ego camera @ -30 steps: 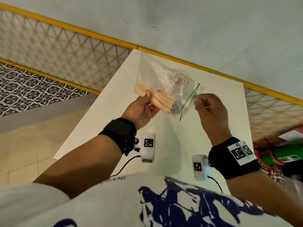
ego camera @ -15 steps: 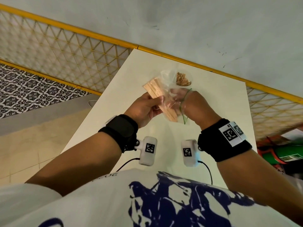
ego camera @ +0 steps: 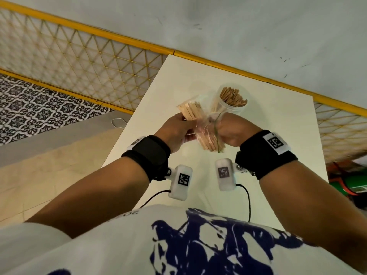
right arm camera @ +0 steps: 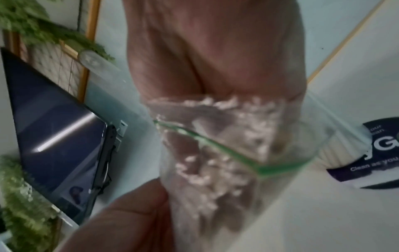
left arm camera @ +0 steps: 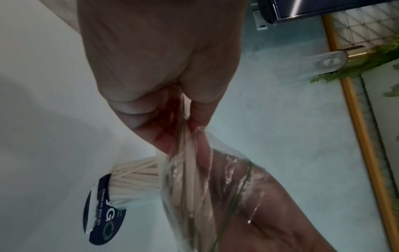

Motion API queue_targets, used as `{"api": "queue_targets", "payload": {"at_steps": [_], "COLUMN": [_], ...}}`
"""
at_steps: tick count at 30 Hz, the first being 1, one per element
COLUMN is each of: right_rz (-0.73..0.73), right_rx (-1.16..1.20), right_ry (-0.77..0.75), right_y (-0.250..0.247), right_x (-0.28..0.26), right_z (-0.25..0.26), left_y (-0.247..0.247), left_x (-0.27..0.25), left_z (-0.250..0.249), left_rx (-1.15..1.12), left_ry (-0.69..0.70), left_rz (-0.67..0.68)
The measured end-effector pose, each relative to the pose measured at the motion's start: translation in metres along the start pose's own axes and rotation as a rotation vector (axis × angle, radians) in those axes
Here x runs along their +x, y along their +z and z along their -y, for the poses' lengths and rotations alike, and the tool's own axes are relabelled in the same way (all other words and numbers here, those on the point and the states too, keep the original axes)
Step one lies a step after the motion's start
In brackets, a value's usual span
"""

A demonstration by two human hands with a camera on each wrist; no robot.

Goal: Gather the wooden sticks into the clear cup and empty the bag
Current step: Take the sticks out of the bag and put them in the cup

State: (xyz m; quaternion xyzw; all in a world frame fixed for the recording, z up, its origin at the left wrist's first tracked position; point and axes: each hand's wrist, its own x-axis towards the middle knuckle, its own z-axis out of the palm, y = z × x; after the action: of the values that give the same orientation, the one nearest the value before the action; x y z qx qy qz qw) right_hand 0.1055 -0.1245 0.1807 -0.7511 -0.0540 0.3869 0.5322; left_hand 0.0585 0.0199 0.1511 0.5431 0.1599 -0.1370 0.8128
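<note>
A clear zip bag with a green seal line holds a bundle of wooden sticks above the white table. My left hand pinches the bundle through the plastic, seen close in the left wrist view. My right hand is curled at the bag's mouth, with plastic and the green line over its fingers. Whether it is inside the bag is unclear. Just behind the hands stands the clear cup, full of sticks, with a dark label.
The table's left edge runs close to my left hand, with floor below it. A yellow-framed mesh fence lies beyond the table. A green object sits low at the right. A dark screen shows in the right wrist view.
My right hand moved left from the bag's free corner and closed on the bag's mouth beside the left hand. The bundle tipped more upright, and the cup came out from behind the bag.
</note>
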Motion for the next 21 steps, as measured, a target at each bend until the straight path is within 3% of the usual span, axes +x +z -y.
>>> {"api": "queue_targets", "payload": {"at_steps": [9,14,17,21], "right_rz": [-0.008,0.097,0.009,-0.391], "right_rx": [-0.143,-0.115,0.06,0.388], "right_ry": [0.243,0.237,0.052,-0.366], "right_y": [-0.024,-0.051,-0.073,-0.094], "right_x": [0.013,0.003,0.001,0.025], "right_z": [0.0,-0.003,0.002,0.023], "left_y": [-0.022,-0.038,-0.05,-0.066], "left_x": [0.021,0.034,0.039,0.042], "left_z": [0.002,-0.014,-0.022,-0.022], "left_rx": [-0.125,-0.494,-0.644,-0.704], "left_ry": [-0.031,-0.07,-0.079,-0.052], "left_rz": [-0.119,-0.29,-0.371,-0.383]}}
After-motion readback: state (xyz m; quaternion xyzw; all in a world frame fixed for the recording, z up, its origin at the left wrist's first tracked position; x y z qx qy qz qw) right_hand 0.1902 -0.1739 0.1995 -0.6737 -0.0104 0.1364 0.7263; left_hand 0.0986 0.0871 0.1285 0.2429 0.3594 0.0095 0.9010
